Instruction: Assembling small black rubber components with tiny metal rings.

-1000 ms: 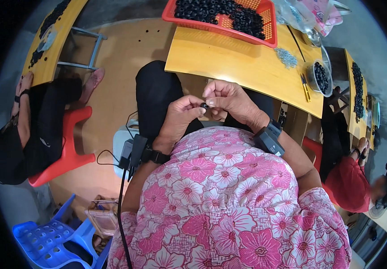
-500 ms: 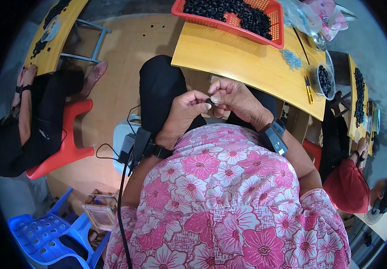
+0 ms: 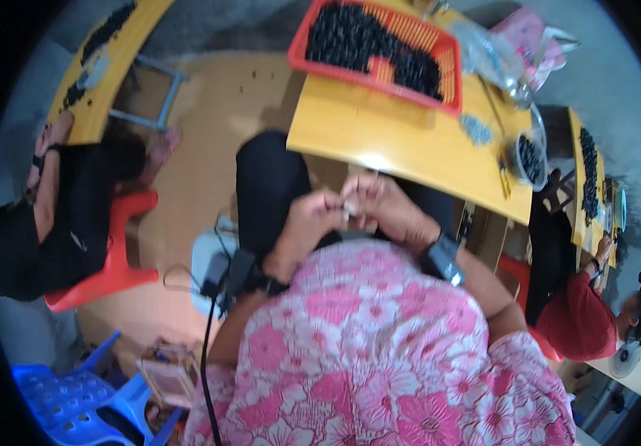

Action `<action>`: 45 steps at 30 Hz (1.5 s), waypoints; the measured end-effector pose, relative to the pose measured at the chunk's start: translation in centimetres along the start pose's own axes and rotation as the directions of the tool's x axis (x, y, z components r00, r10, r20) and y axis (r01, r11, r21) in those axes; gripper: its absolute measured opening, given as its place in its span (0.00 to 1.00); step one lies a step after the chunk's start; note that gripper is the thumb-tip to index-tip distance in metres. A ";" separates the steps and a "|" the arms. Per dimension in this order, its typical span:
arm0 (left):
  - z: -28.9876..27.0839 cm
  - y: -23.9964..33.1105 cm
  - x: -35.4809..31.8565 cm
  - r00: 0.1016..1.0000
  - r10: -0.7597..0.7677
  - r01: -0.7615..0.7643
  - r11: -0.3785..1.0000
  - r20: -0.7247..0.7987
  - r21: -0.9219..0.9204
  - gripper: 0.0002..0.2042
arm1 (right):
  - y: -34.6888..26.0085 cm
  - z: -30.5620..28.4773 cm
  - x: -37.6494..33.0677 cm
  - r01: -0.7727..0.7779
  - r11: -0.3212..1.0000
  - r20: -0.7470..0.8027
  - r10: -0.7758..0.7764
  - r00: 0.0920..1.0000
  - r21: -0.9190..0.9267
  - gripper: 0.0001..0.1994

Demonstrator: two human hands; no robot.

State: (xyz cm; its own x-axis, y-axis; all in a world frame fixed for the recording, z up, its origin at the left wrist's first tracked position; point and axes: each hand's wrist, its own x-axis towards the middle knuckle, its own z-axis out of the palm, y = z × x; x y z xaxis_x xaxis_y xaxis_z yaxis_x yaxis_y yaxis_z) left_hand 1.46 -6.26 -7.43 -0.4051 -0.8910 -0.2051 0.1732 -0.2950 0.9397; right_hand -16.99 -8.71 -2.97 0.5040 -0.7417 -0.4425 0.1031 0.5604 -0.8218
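Over my lap, just off the table's near edge, my left hand (image 3: 308, 223) and my right hand (image 3: 387, 210) meet with fingertips pinched together. A small black ring was visible in the left fingertips a moment earlier; motion blur and the fingers hide it now. Whatever the right thumb and forefinger pinch is too small and smeared to make out. Ahead of the hands, a red plastic basket (image 3: 300, 62) on the yellow table (image 3: 335, 123) holds many black ring-shaped pieces (image 3: 343, 41).
On the table's right lie small clear or silvery bits (image 3: 475, 129), a yellow pen-like tool (image 3: 505, 181) and a bowl of black pieces (image 3: 531, 158). Plastic bags (image 3: 484, 56) sit behind. Co-workers sit left (image 3: 75, 215) and right (image 3: 577, 312). A blue plastic chair (image 3: 64, 394) stands lower left.
The whole view has tilted, so the table, basket and hands appear lower, and the picture is blurrier. Both hands remain pinched together over the lap.
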 end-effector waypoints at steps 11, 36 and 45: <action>0.1 -0.3 0.1 0.998 -0.059 0.059 0.937 0.010 -0.344 0.06 | -4.9 0.3 0.0 0.164 0.910 -0.028 -0.189 0.982 -0.381 0.03; -0.6 0.8 0.8 0.991 -0.131 0.129 0.896 0.025 -0.424 0.07 | -17.4 -13.5 9.2 -0.038 0.324 -0.180 -0.422 0.888 -0.945 0.08; -0.5 0.8 1.0 0.991 -0.131 0.135 0.903 0.038 -0.408 0.06 | -16.4 -12.4 9.5 0.093 -0.088 0.120 -0.372 0.921 -0.992 0.08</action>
State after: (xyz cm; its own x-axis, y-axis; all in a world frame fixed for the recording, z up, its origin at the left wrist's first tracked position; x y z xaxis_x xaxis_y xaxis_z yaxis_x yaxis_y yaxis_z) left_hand 1.63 -7.57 -7.05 -0.4579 -0.8311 -0.3157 0.4685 -0.5274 0.7088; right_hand -24.50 -29.54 1.81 0.5282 -0.8471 -0.0588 -0.8125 -0.4841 -0.3247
